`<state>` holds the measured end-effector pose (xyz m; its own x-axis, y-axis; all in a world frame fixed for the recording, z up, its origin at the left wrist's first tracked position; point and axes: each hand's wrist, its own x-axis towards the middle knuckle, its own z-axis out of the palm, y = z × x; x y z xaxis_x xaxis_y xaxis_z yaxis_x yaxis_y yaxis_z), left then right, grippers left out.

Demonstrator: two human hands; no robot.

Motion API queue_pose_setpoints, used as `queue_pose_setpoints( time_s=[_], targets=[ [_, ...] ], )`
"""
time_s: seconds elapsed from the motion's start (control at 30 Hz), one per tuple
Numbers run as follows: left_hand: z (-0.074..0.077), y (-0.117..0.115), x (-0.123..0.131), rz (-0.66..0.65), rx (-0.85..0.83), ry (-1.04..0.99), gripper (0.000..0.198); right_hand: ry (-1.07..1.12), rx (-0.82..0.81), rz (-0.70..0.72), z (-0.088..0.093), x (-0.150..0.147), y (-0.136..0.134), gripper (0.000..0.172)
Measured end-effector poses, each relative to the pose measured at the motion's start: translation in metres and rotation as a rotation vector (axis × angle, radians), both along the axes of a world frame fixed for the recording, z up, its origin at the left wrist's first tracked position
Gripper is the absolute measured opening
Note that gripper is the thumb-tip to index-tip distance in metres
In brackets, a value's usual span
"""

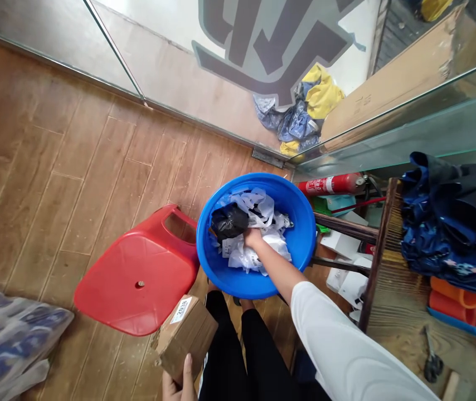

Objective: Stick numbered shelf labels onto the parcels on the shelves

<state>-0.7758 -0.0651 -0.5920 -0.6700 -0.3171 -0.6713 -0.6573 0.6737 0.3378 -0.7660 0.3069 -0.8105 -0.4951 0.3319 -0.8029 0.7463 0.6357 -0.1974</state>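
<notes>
At the bottom of the head view, my left hand (pixel 180 384) grips a small brown cardboard box (pixel 194 333) by its lower end. A white label reading 2038 is stuck on the box. My right hand (pixel 253 238) reaches down into a round blue plastic basin (pixel 300 239). Its fingers disappear at the edge of a bundled black plastic bag (pixel 229 221), so I cannot see how they are closed. Crumpled white plastic bags (pixel 258 205) lie around that hand inside the basin.
Left of the basin stands a red plastic stool (pixel 133 278). A red fire extinguisher (pixel 334 184) lies beyond the basin's right side. Scissors (pixel 431 356) rest on a wooden table (pixel 405 295) at right. A glass wall (pixel 171 72) runs across the back.
</notes>
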Motion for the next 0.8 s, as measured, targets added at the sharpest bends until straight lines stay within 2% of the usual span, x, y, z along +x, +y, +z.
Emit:
queue_pose_setpoints(
  time_s=[0.1, 0.27, 0.4, 0.5, 0.53, 0.6, 0.63, 0.7, 0.73, 0.8],
  targets=[
    [0.007, 0.000, -0.006, -0.040, -0.005, -0.028, 0.056, -0.019, -0.047, 0.064, 0.030, 0.031, -0.015, 0.028],
    [0.021, 0.007, -0.019, -0.065, 0.050, 0.002, 0.056, -0.021, -0.034, 0.097, 0.081, 0.064, -0.019, 0.036],
    [0.038, 0.015, -0.030, -0.070, 0.111, 0.014, 0.057, -0.069, 0.037, 0.048, 0.108, 0.079, -0.009, 0.034],
    [0.046, 0.016, -0.036, -0.049, 0.146, 0.017, 0.059, -0.090, 0.130, 0.006, 0.118, 0.075, 0.008, 0.033],
    [0.046, 0.014, -0.036, -0.040, 0.153, 0.016, 0.060, -0.085, 0.150, 0.002, 0.116, 0.069, 0.015, 0.042],
    [0.041, 0.010, -0.035, -0.022, 0.159, 0.018, 0.061, -0.063, 0.160, 0.011, 0.098, 0.046, 0.032, 0.081],
    [0.036, 0.007, -0.033, -0.012, 0.156, 0.024, 0.061, -0.059, 0.153, 0.024, 0.084, 0.032, 0.041, 0.102],
    [0.022, 0.000, -0.025, 0.007, 0.128, 0.046, 0.061, -0.082, 0.133, 0.057, 0.045, 0.002, 0.055, 0.128],
    [0.015, -0.005, -0.019, 0.018, 0.094, 0.056, 0.060, -0.137, 0.110, 0.106, 0.025, -0.011, 0.059, 0.133],
    [0.001, -0.016, -0.005, 0.044, 0.014, 0.061, 0.058, -0.183, 0.082, 0.157, -0.011, -0.029, 0.060, 0.130]
  ],
)
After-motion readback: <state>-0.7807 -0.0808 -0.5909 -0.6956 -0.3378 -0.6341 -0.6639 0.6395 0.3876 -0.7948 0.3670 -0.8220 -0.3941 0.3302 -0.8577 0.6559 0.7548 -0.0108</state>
